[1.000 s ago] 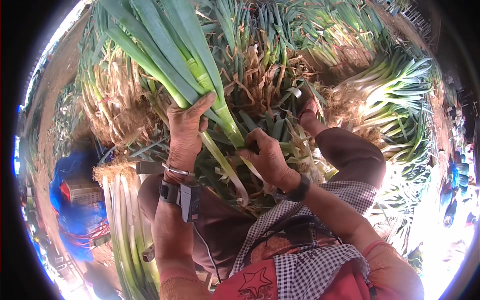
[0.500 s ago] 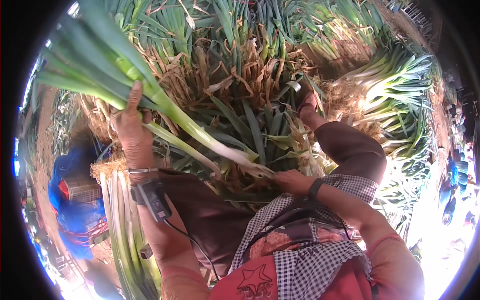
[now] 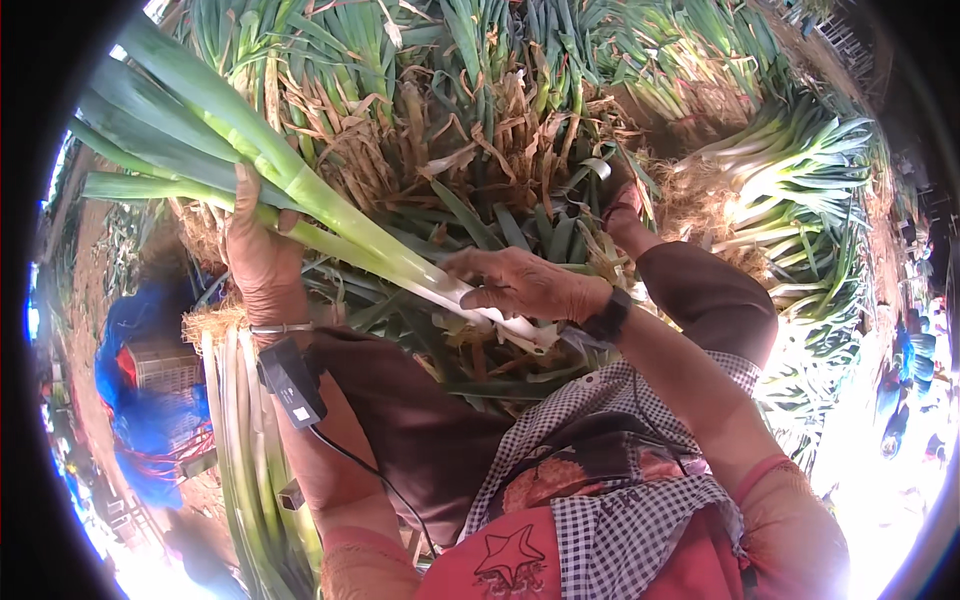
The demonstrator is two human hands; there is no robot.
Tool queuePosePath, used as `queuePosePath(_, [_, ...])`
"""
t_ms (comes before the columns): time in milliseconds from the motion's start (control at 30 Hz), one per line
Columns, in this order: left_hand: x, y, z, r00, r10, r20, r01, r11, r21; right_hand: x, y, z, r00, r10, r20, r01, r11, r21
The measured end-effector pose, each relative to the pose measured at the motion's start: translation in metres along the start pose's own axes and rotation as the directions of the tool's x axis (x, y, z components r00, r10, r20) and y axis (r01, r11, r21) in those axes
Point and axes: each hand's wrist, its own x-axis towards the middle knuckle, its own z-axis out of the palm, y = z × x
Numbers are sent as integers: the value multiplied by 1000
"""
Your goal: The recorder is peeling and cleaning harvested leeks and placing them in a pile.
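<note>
Two leeks (image 3: 365, 236) held, running diagonally from upper left to frame centre. Left hand (image 3: 262, 255), left of centre: grip closed round both. Versus 0.5 s ago, right hand (image 3: 545, 287) has moved from lower right of their white ends up onto them; whether its grip is closed, cannot tell. Counted also: one black wristband (image 3: 607, 316).
</note>
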Motion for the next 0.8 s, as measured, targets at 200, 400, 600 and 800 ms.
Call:
queuePosePath(200, [-8, 17, -21, 998, 64, -18, -66, 990, -124, -51, 35, 6, 998, 54, 11, -53, 997, -64])
queuePosePath(400, [-4, 36, -49, 988, 135, 74, -116, 967, -226, -163, 92, 15, 779, 580, 237, -228, 614, -756])
queuePosePath(600, [-1, 36, -58, 981, 151, -122, -162, 983, -83, -140, 73, -8, 917, 316, -241, -387, 848, -361])
queuePosePath(800, [8, 22, -59, 986, 109, -124, -123, 986, -112, -61, -8, -6, 923, 377, 72, -379, 866, 325])
